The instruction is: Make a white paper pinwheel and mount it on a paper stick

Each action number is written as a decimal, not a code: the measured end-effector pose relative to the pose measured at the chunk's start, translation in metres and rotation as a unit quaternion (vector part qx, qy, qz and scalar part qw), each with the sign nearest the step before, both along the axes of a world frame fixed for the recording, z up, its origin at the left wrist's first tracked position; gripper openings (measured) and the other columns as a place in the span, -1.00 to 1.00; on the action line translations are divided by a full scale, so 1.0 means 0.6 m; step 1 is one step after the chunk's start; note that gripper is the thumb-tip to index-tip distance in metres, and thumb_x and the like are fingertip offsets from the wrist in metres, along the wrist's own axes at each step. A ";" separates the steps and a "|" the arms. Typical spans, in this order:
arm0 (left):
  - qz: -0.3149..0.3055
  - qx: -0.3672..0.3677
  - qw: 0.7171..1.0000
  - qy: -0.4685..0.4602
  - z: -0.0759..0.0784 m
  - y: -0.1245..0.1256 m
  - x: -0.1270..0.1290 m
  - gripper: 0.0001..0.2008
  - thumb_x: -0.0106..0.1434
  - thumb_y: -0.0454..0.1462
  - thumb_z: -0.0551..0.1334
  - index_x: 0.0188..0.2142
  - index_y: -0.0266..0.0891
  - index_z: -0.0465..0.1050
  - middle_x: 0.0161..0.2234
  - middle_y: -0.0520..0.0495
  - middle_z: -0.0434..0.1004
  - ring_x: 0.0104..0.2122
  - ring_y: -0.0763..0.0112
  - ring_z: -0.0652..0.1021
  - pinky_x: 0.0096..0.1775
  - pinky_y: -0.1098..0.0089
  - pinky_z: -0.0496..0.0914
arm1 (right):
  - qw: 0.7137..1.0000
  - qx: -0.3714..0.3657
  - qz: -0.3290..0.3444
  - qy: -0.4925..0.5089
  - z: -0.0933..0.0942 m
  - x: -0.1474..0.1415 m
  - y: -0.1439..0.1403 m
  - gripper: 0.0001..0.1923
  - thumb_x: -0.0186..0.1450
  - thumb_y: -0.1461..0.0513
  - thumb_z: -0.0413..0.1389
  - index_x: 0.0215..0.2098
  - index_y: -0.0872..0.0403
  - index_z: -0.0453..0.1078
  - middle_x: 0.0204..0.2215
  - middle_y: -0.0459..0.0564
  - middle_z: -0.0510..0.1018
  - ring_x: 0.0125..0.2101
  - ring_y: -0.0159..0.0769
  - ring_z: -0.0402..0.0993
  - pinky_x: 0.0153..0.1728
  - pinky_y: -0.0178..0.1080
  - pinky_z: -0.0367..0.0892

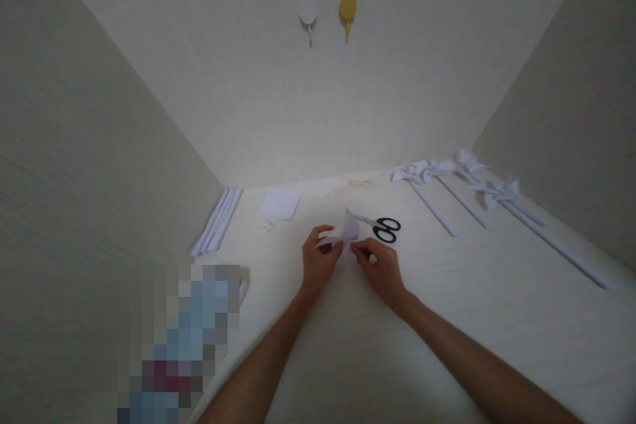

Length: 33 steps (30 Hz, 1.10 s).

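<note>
At frame centre, left hand (318,262) and right hand (380,268) each close a pinch grip on the folded paper piece (346,230), keeping its curled flaps raised off the bench (497,318), scissors (382,227) just beyond.

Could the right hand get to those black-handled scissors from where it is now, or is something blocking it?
Probably yes. The scissors lie flat on the table just beyond the right hand, with nothing between them. But that hand and the left hand are both pinching a folded white paper piece, so it would need to let go first.

Home craft corner – scissors (385,228), paper pinwheels (464,165)
</note>
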<state>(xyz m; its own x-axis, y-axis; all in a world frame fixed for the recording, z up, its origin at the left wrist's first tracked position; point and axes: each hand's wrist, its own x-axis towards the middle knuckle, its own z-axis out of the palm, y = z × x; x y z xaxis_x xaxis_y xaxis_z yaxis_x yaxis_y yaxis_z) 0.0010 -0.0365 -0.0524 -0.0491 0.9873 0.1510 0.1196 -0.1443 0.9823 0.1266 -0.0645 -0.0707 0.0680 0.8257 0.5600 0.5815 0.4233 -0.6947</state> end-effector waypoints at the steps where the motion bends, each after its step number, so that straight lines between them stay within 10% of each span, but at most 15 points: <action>1: 0.002 -0.001 1.000 -0.002 -0.001 0.001 0.000 -0.69 -0.13 -0.32 0.26 -0.32 -0.27 0.32 -0.63 0.10 0.38 -0.63 0.56 0.41 -0.57 0.57 0.30 | 1.000 -0.009 0.001 0.005 0.000 0.000 0.000 -0.88 0.14 0.32 0.00 -0.46 0.13 0.37 -0.63 -0.06 0.45 -0.61 -0.40 0.35 -0.54 -0.36 0.28; 33: -0.008 0.010 1.000 0.005 -0.007 -0.005 0.004 -0.67 -0.13 -0.34 0.26 -0.29 -0.25 0.33 -0.52 0.02 0.43 -0.54 0.45 0.50 -0.50 0.50 0.41 | 0.997 -0.018 0.021 0.079 0.000 -0.002 -0.001 -0.89 0.10 0.24 0.09 -0.54 0.09 0.40 -0.66 -0.08 0.50 -0.65 -0.38 0.40 -0.56 -0.34 0.35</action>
